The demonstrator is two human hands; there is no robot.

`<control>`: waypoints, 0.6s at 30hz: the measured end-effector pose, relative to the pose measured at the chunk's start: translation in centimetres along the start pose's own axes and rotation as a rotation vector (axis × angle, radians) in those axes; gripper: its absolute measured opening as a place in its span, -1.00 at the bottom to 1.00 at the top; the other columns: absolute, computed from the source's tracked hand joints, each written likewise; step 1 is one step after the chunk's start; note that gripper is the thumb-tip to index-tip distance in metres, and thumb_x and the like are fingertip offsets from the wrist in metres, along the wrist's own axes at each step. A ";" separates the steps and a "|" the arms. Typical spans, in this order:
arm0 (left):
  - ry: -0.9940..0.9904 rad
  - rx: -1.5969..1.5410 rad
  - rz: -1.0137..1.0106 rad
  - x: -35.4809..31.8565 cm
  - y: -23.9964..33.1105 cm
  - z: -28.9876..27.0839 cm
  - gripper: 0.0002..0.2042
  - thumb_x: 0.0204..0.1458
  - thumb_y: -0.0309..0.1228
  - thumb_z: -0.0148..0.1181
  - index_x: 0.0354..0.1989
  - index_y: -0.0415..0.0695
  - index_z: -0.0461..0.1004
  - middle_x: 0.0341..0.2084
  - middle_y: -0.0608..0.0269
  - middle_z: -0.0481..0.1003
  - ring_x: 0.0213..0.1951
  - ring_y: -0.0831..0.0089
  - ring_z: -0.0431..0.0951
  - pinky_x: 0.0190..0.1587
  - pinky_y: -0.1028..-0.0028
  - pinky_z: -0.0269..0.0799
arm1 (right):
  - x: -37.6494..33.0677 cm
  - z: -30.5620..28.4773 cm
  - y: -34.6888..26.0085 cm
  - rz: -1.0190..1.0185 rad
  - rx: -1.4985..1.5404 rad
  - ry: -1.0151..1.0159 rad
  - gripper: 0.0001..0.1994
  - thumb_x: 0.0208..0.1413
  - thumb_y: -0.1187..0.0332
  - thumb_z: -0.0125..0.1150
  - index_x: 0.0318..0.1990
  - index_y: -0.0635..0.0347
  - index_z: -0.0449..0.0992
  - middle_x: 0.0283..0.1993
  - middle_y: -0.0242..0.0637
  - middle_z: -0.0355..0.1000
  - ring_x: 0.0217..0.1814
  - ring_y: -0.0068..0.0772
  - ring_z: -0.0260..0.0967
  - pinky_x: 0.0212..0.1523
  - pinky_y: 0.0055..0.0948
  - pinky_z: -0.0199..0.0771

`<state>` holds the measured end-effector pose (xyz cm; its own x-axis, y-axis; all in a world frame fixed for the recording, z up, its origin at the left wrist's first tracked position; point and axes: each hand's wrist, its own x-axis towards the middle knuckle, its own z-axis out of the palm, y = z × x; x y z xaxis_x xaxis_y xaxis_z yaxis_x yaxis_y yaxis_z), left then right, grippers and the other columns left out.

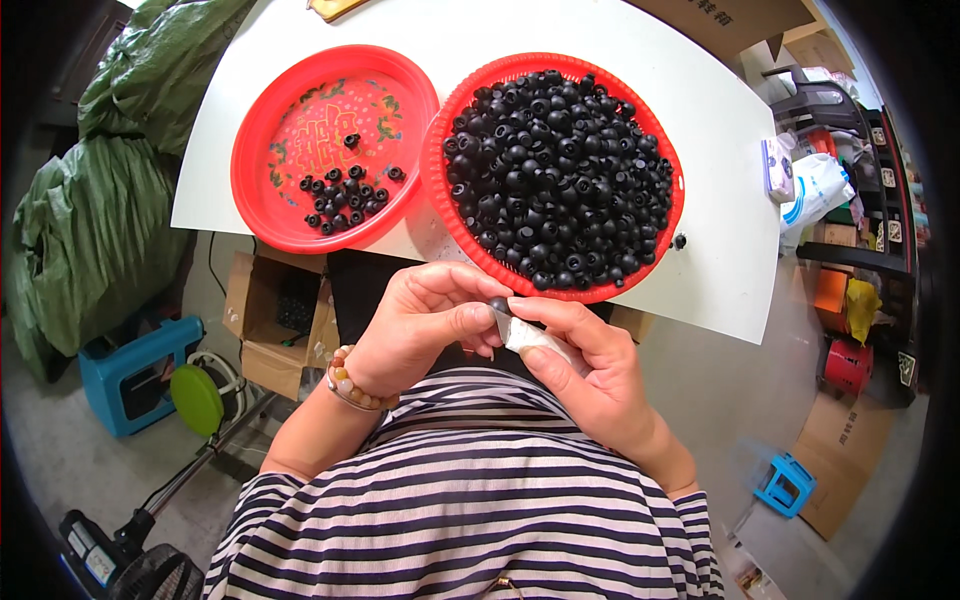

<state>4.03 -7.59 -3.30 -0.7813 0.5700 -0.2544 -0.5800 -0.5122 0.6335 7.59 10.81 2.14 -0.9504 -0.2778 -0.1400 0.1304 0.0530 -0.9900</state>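
Note:
Close to the table's front edge, my left hand (432, 318) pinches a small black round part (499, 304) between thumb and fingers. My right hand (592, 372) grips what looks like a small blade wrapped in white (530, 340), its grey tip against the black part. Just beyond my hands stands a red slotted basket (434, 170), heaped with similar black hollow parts (560, 180). To its left, a red round tray (258, 130) with a printed pattern holds a loose cluster of the same parts (345, 200).
A stray black part (680, 241) lies on the white table (725, 200) right of the basket. Below the table's left side are an open cardboard box (270, 350) and a blue stool (130, 380). Green sacks (100, 230) stand at left, a loaded rack (870, 230) at right.

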 end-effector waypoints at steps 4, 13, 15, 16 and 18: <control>0.030 0.019 0.049 0.0 -0.1 0.2 -0.84 -0.07 -0.53 0.16 -0.29 -0.28 0.42 -0.34 0.14 0.43 -0.38 0.50 0.48 -0.35 0.59 0.44 | -0.1 0.2 -0.1 0.026 -0.001 0.029 -0.71 0.03 0.50 0.05 -0.05 0.26 0.36 -0.26 -0.24 0.43 -0.25 -0.60 0.35 -0.22 -0.63 0.31; 0.057 0.123 0.250 0.3 -0.5 0.3 -0.87 -0.08 -0.59 0.15 -0.32 -0.26 0.46 -0.41 0.22 0.46 -0.44 0.56 0.50 -0.48 0.67 0.41 | 0.2 0.6 0.2 -0.046 -0.011 0.053 -0.70 0.04 0.50 0.07 -0.03 0.28 0.36 -0.23 -0.22 0.43 -0.22 -0.57 0.37 -0.19 -0.62 0.32; 0.067 0.112 0.253 0.2 -0.4 0.3 -0.87 -0.08 -0.60 0.15 -0.32 -0.27 0.46 -0.41 0.21 0.46 -0.45 0.56 0.49 -0.47 0.66 0.42 | 0.4 0.7 0.3 -0.067 -0.016 0.055 -0.70 0.04 0.50 0.07 -0.03 0.28 0.36 -0.22 -0.21 0.43 -0.21 -0.56 0.37 -0.18 -0.61 0.32; 0.070 0.107 0.253 0.2 -0.4 0.3 -0.87 -0.08 -0.60 0.14 -0.32 -0.27 0.46 -0.41 0.21 0.45 -0.45 0.55 0.49 -0.47 0.66 0.43 | 0.4 0.8 0.3 -0.064 -0.012 0.058 -0.70 0.05 0.50 0.07 -0.03 0.29 0.36 -0.21 -0.20 0.43 -0.20 -0.55 0.37 -0.17 -0.61 0.33; 0.073 0.106 0.260 0.3 -0.5 0.4 -0.88 -0.08 -0.59 0.14 -0.32 -0.27 0.46 -0.42 0.20 0.45 -0.46 0.56 0.48 -0.48 0.65 0.44 | 0.4 0.9 0.4 -0.058 -0.004 0.063 -0.71 0.05 0.50 0.06 -0.03 0.29 0.36 -0.21 -0.20 0.43 -0.19 -0.54 0.37 -0.16 -0.60 0.33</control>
<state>4.14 -6.95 -3.41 -0.9173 0.3786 -0.1229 -0.3336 -0.5626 0.7564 7.53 9.89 1.73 -0.9722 -0.2199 -0.0809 0.0734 0.0423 -0.9964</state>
